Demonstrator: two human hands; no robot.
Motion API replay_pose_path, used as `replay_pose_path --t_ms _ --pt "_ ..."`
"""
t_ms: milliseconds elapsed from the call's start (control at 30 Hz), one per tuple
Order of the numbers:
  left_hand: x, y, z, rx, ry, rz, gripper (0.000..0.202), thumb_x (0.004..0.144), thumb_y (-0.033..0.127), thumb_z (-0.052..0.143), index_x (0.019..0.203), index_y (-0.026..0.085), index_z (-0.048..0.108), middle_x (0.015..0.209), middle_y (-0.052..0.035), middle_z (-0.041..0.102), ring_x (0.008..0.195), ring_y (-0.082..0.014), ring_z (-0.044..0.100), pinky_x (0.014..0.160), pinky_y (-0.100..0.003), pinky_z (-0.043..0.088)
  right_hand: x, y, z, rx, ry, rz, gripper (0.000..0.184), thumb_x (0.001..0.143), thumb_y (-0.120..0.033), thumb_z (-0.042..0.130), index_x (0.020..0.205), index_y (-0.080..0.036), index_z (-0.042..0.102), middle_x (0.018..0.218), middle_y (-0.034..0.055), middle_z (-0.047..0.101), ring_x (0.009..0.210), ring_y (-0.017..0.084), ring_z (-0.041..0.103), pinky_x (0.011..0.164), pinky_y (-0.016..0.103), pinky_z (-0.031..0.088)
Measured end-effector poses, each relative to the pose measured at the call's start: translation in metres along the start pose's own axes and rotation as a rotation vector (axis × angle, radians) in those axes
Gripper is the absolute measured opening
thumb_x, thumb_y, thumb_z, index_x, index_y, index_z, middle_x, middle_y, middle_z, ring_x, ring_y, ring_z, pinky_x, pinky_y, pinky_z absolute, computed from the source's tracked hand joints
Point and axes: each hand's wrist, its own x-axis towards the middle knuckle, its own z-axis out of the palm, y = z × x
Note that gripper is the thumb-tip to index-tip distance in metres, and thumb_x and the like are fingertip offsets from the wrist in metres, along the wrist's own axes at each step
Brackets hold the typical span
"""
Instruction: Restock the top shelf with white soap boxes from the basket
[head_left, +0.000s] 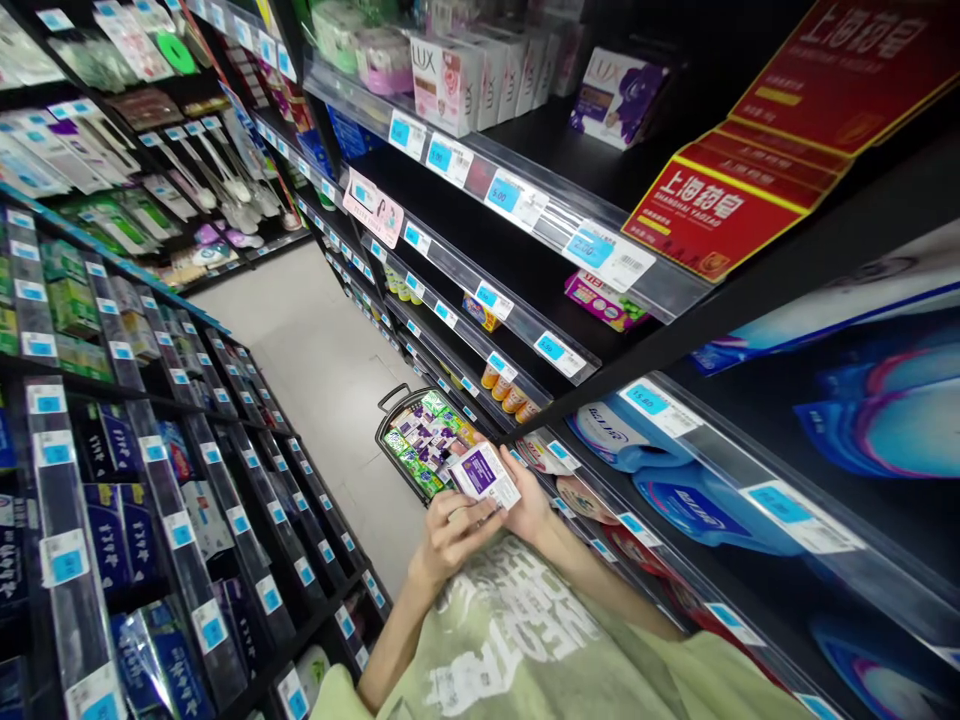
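A small white and purple soap box (487,476) is held in front of my chest, its printed side turned up. My right hand (527,497) grips its right edge, with the thumb along the side. My left hand (450,535) closes on the near left corner, fingers bent against it. Just beyond the box, low over the floor, is a black-rimmed shopping basket (380,412) filled with green, purple and white packs. My hands and the box hide its near end.
Shelves stand close on my right, with LUX soap boxes (448,85), red soap packs (724,205) and blue detergent bags (690,510). Toothpaste-like boxes (120,535) fill the left rack. A narrow tiled aisle (300,330) runs between them toward a back shelf with brushes (225,175).
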Motion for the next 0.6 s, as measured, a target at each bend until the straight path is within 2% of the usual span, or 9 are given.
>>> replay_pose_path --t_ms 67,133,300,367,433,500,533,600 --pt "0.000 -0.001 0.003 -0.009 0.020 -0.008 0.026 0.099 0.013 0.061 0.121 0.023 0.072 0.108 -0.0011 0.075 0.101 -0.0192 0.058 0.089 -0.035 0.052 -0.001 -0.001 -0.003 0.007 0.000 -0.012 0.044 0.104 -0.046 0.049 0.144 -0.030 0.055 0.140 0.0041 0.066 0.111 0.022 0.069 0.082 0.034 0.058" --pt "-0.003 -0.003 0.006 -0.016 0.028 -0.026 0.025 0.100 0.014 0.061 0.122 0.023 0.071 0.107 -0.0015 0.075 0.100 -0.0189 0.059 0.086 -0.035 0.052 -0.003 -0.001 -0.003 0.004 0.024 -0.028 0.042 0.103 -0.045 0.051 0.141 -0.028 0.058 0.140 0.0039 0.066 0.112 0.021 0.069 0.089 0.033 0.057" --pt "-0.012 -0.007 0.011 -0.007 -0.025 -0.027 0.030 0.099 0.015 0.061 0.125 0.028 0.069 0.105 -0.0015 0.077 0.093 -0.0187 0.065 0.085 -0.036 0.055 -0.006 -0.004 0.002 -0.037 0.074 -0.047 0.039 0.097 -0.044 0.058 0.132 -0.025 0.063 0.132 0.0034 0.070 0.106 0.021 0.069 0.095 0.034 0.053" --pt "-0.014 -0.003 0.015 -0.036 0.048 -0.103 0.038 0.094 0.009 0.064 0.127 0.028 0.067 0.106 -0.0033 0.075 0.092 -0.0190 0.067 0.083 -0.035 0.056 -0.006 -0.004 0.001 -0.065 0.090 -0.055 0.040 0.094 -0.047 0.061 0.127 -0.025 0.065 0.126 0.0030 0.072 0.104 0.021 0.069 0.092 0.034 0.053" --pt "-0.015 0.003 0.018 -0.109 0.225 -0.299 0.046 0.089 0.010 0.069 0.130 0.028 0.064 0.106 -0.0050 0.071 0.092 -0.0191 0.067 0.078 -0.032 0.056 -0.005 -0.002 -0.003 -0.119 0.120 -0.071 0.041 0.089 -0.053 0.065 0.119 -0.025 0.068 0.113 0.0023 0.075 0.094 0.020 0.068 0.082 0.032 0.054" --pt "-0.014 0.009 0.019 -0.223 0.379 -0.592 0.051 0.088 0.020 0.073 0.136 0.027 0.058 0.103 -0.0041 0.066 0.086 -0.0175 0.065 0.073 -0.029 0.054 -0.003 0.001 -0.009 -0.216 0.157 -0.098 0.041 0.082 -0.055 0.073 0.109 -0.024 0.070 0.097 0.0012 0.074 0.079 0.018 0.065 0.069 0.028 0.051" --pt "-0.013 0.010 0.020 -0.292 0.400 -0.741 0.051 0.090 0.027 0.073 0.138 0.027 0.057 0.101 -0.0033 0.064 0.084 -0.0170 0.065 0.073 -0.029 0.054 -0.003 0.003 -0.012 -0.273 0.181 -0.108 0.041 0.077 -0.053 0.078 0.104 -0.023 0.071 0.090 0.0003 0.072 0.073 0.016 0.062 0.064 0.026 0.049" --pt "-0.012 0.010 0.019 -0.446 0.325 -0.983 0.042 0.095 0.039 0.066 0.135 0.025 0.061 0.102 -0.0044 0.067 0.088 -0.0185 0.066 0.080 -0.031 0.055 -0.001 0.006 -0.017 -0.377 0.210 -0.113 0.039 0.072 -0.049 0.084 0.095 -0.022 0.070 0.080 -0.0013 0.069 0.066 0.013 0.058 0.058 0.023 0.044"
